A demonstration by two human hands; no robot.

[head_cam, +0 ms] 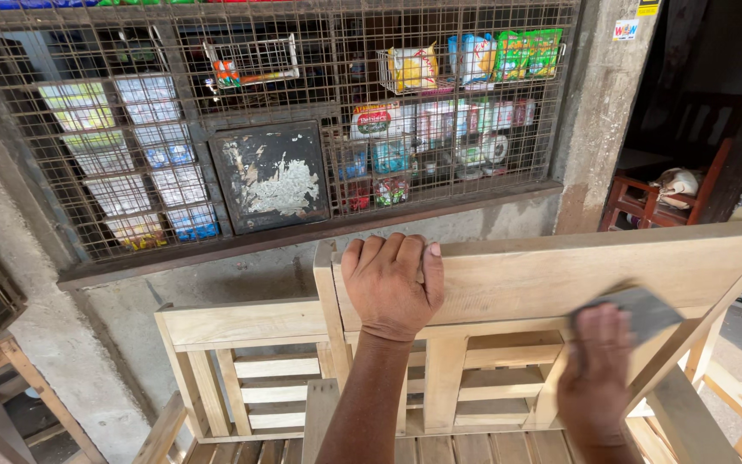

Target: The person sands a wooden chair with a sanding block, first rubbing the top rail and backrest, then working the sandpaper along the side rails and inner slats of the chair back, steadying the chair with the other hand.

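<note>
Sandpaper sheet [646, 311], grey, is lying pressed flat under the right hand [596, 371] against the face of the wide top board [543, 277] of an unfinished wooden frame; the fingers are bearing down on the sheet's lower part while its upper corner is sticking out beyond them, toward the right end of the board. The hand and sheet are showing blurred, so the exact finger placement cannot be told.

Left hand [393, 282] is gripping the same board at its left end, four fingers curling over the top edge, thumb resting on the near face, palm lying flat on the wood.

Board is running across the right half of the view, pale and bare, sitting on upright slats [445, 380] and meeting a diagonal brace [689, 344] at its right side.

Second frame [242, 361] of the same pale timber, with horizontal slats, is standing just behind and to the left, close against the wall.

Concrete wall [242, 277] is rising behind both frames, carrying a wire mesh grille [302, 112]. Behind the grille, packets and sachets [440, 120] in many colours are hanging in rows; a dark metal panel [271, 176] with flaking paint is sitting at the grille's middle.

Red wooden chair [646, 202] is standing in the dark doorway at far right, well apart from both hands.
</note>
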